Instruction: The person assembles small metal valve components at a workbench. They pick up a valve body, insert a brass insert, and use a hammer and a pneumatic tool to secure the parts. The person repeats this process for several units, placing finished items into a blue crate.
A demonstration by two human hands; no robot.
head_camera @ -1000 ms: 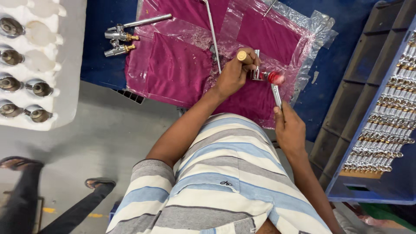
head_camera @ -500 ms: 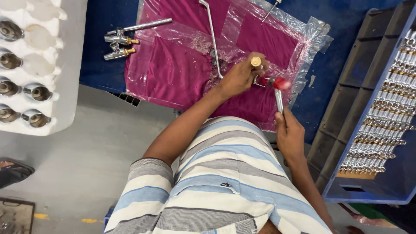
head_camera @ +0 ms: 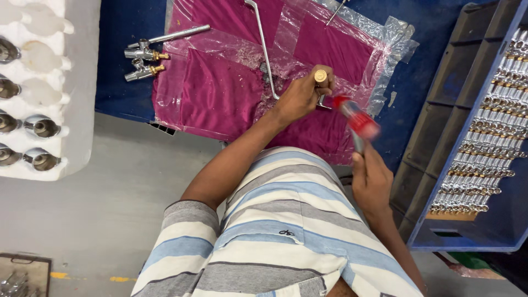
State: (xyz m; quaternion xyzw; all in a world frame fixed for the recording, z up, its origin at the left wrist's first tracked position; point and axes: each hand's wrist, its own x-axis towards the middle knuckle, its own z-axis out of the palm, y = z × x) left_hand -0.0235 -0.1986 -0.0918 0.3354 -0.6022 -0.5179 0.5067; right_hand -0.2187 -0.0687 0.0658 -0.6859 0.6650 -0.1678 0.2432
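My left hand (head_camera: 302,96) is closed around a small metal fitting with a brass end (head_camera: 320,76), held over a magenta cloth (head_camera: 220,93) covered in clear plastic. My right hand (head_camera: 371,184) grips a tool with a red handle (head_camera: 357,121), blurred by motion, its tip touching the fitting. A long bent chrome tube (head_camera: 264,47) lies on the cloth beside my left hand.
Two chrome valves with brass ends (head_camera: 140,60) lie at the cloth's left edge. A white foam tray (head_camera: 71,110) with chrome cups stands at the left. A blue crate (head_camera: 495,126) at the right holds rows of several chrome and brass fittings. Grey floor lies below.
My left hand with the fitting has shifted slightly up and right. The red-handled tool has swung and now appears blurred.
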